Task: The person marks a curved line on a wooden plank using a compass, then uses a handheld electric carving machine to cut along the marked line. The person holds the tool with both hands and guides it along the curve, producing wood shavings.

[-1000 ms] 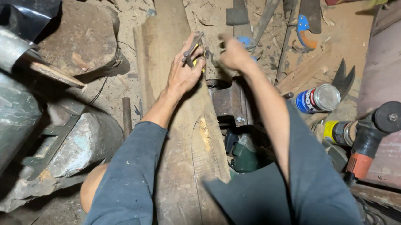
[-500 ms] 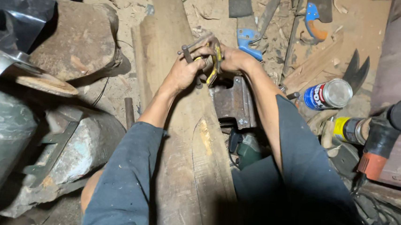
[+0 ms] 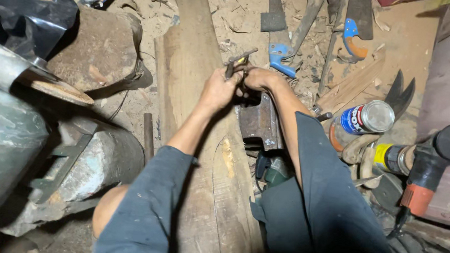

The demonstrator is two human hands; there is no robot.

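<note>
Working low over a dirt floor (image 3: 399, 43) strewn with wood chips, cluttered workshop corner. Long wooden plank (image 3: 197, 71) running away from the viewer between both forearms. Left hand (image 3: 218, 89) and right hand (image 3: 259, 78) meeting above the plank, fingers of both curled tight around a small metal tool (image 3: 238, 60) with a yellow part; exact grip partly hidden. Dark iron block (image 3: 260, 121) just beside the plank, under the right wrist. Tin can (image 3: 365, 119) lying on its side to the right, contents unseen. Angle grinder (image 3: 426, 159) near the can. Blue-handled saws (image 3: 280, 54) beyond the hands. Large stone (image 3: 98, 49) left of the plank.
</note>
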